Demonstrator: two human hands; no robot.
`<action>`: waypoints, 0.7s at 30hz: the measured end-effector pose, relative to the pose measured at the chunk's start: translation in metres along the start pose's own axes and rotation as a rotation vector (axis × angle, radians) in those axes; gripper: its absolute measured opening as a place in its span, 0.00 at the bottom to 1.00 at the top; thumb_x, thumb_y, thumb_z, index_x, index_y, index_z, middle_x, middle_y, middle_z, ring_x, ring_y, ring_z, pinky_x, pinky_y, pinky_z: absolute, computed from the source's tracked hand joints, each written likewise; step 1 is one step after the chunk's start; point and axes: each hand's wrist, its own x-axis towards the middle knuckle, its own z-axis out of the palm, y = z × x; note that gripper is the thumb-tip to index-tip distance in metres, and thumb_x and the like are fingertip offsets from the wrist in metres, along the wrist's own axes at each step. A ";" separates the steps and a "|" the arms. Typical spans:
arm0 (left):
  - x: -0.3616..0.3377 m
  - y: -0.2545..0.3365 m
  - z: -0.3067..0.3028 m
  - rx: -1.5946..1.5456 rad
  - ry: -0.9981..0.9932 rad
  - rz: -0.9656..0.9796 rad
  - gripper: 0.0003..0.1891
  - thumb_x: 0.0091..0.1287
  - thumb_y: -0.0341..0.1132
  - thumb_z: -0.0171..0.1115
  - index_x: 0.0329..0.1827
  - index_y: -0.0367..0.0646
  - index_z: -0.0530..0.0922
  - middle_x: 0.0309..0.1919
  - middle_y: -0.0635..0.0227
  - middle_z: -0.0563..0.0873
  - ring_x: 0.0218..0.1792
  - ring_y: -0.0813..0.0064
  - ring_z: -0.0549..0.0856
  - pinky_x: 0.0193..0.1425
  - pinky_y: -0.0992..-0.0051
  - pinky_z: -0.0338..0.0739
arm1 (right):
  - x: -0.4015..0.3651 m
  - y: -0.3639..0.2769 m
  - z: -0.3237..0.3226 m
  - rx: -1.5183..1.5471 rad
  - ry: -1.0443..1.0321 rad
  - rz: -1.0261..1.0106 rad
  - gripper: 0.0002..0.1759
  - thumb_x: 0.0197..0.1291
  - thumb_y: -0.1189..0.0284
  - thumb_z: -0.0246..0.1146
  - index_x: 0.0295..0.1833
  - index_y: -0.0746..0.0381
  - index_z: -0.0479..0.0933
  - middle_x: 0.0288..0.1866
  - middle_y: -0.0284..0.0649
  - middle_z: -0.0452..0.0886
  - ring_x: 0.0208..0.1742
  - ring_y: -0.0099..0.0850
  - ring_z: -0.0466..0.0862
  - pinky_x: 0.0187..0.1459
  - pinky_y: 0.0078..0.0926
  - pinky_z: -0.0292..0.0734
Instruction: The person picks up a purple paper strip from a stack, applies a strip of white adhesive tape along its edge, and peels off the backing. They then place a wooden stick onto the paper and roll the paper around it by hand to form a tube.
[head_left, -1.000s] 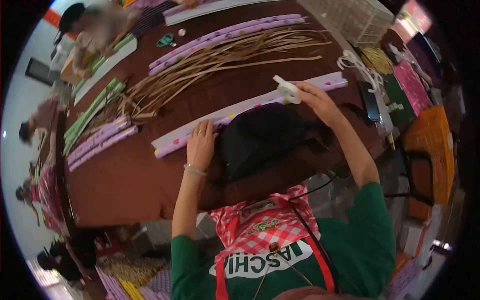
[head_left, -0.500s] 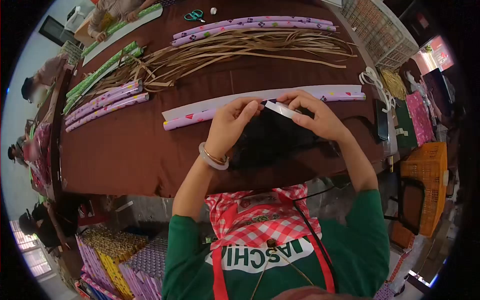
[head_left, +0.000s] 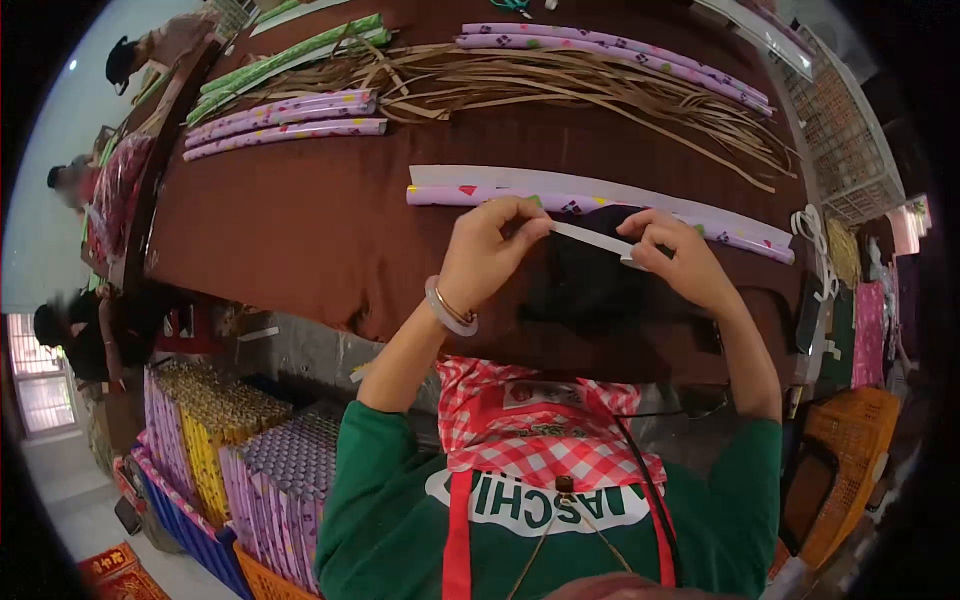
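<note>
A narrow white strip, tape-like, is stretched between my two hands above the table. My left hand pinches its left end between thumb and fingertips. My right hand grips the other end, with a small white piece showing under the fingers. Just beyond the hands lies a lilac patterned tube, with a white sheet edge along its far side. Below the strip is a black, soft-looking item whose kind I cannot make out.
Brown flat strips lie loose across the table. Lilac tubes and green tubes rest at the left, more lilac tubes at the back. A white cable and orange crate are at the right.
My right hand has moved away from my left, so a longer length of the white strip shows between them. The view has shifted, and the table things appear farther right.
</note>
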 end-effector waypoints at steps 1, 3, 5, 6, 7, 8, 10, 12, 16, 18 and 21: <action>-0.001 -0.008 -0.009 -0.044 0.060 -0.019 0.08 0.60 0.32 0.63 0.36 0.34 0.79 0.30 0.67 0.83 0.33 0.82 0.80 0.39 0.81 0.73 | 0.009 0.000 0.000 0.114 -0.084 0.067 0.17 0.59 0.62 0.59 0.29 0.66 0.74 0.47 0.39 0.76 0.46 0.29 0.75 0.47 0.26 0.68; 0.001 -0.014 -0.031 -0.016 0.174 -0.072 0.09 0.59 0.33 0.63 0.34 0.35 0.81 0.28 0.63 0.85 0.31 0.79 0.81 0.39 0.78 0.74 | 0.029 0.009 0.004 0.248 -0.166 0.107 0.19 0.63 0.60 0.55 0.35 0.68 0.75 0.43 0.36 0.78 0.39 0.20 0.73 0.44 0.20 0.68; 0.013 -0.036 -0.054 0.040 0.288 -0.060 0.09 0.58 0.34 0.64 0.35 0.35 0.81 0.28 0.64 0.85 0.31 0.80 0.81 0.39 0.79 0.74 | 0.062 0.019 0.010 0.421 -0.189 0.133 0.20 0.64 0.59 0.54 0.34 0.68 0.76 0.39 0.34 0.78 0.38 0.18 0.72 0.42 0.19 0.67; 0.019 -0.047 -0.062 0.101 0.377 -0.122 0.09 0.57 0.35 0.65 0.33 0.37 0.82 0.28 0.65 0.84 0.31 0.79 0.81 0.38 0.78 0.74 | 0.080 0.023 0.012 0.372 -0.215 0.146 0.22 0.62 0.55 0.55 0.35 0.66 0.78 0.33 0.32 0.78 0.36 0.19 0.72 0.41 0.18 0.67; 0.027 -0.070 -0.073 0.121 0.394 -0.109 0.09 0.56 0.36 0.65 0.33 0.38 0.83 0.28 0.65 0.84 0.31 0.77 0.81 0.37 0.77 0.74 | 0.097 0.024 0.018 0.329 -0.217 0.217 0.23 0.60 0.53 0.56 0.35 0.65 0.79 0.31 0.32 0.78 0.34 0.20 0.72 0.39 0.18 0.67; 0.033 -0.087 -0.081 0.140 0.413 -0.094 0.09 0.56 0.36 0.66 0.33 0.39 0.83 0.28 0.65 0.84 0.30 0.76 0.80 0.37 0.76 0.74 | 0.112 0.025 0.024 0.282 -0.217 0.286 0.24 0.59 0.51 0.57 0.35 0.64 0.80 0.29 0.31 0.77 0.32 0.20 0.72 0.38 0.19 0.67; 0.038 -0.084 -0.089 0.291 0.443 -0.097 0.09 0.54 0.38 0.66 0.31 0.41 0.84 0.26 0.65 0.82 0.29 0.72 0.80 0.36 0.74 0.74 | 0.136 0.042 0.039 0.339 -0.207 0.227 0.24 0.55 0.51 0.59 0.33 0.63 0.82 0.26 0.31 0.77 0.29 0.20 0.72 0.35 0.20 0.67; 0.044 -0.099 -0.096 0.425 0.407 -0.123 0.11 0.53 0.40 0.65 0.31 0.42 0.84 0.25 0.64 0.82 0.29 0.69 0.80 0.37 0.72 0.74 | 0.154 0.058 0.051 0.261 -0.210 0.260 0.21 0.53 0.54 0.60 0.30 0.63 0.82 0.25 0.31 0.78 0.29 0.20 0.74 0.34 0.21 0.67; 0.046 -0.118 -0.100 0.470 0.392 -0.177 0.12 0.52 0.42 0.65 0.31 0.43 0.84 0.25 0.64 0.81 0.30 0.67 0.81 0.37 0.70 0.75 | 0.163 0.062 0.068 0.079 -0.099 0.337 0.21 0.47 0.55 0.61 0.23 0.64 0.78 0.20 0.36 0.77 0.24 0.24 0.75 0.29 0.24 0.68; 0.046 -0.123 -0.101 0.504 0.336 -0.255 0.13 0.53 0.41 0.65 0.34 0.39 0.84 0.28 0.61 0.84 0.30 0.71 0.82 0.36 0.75 0.75 | 0.162 0.057 0.072 -0.040 -0.073 0.323 0.21 0.44 0.55 0.62 0.21 0.65 0.76 0.18 0.40 0.76 0.22 0.29 0.76 0.28 0.27 0.69; 0.044 -0.126 -0.102 0.570 0.331 -0.224 0.14 0.53 0.41 0.65 0.34 0.39 0.84 0.27 0.61 0.84 0.30 0.71 0.83 0.36 0.75 0.75 | 0.161 0.057 0.080 -0.131 -0.002 0.329 0.21 0.44 0.56 0.62 0.21 0.65 0.75 0.19 0.42 0.76 0.23 0.34 0.76 0.29 0.30 0.70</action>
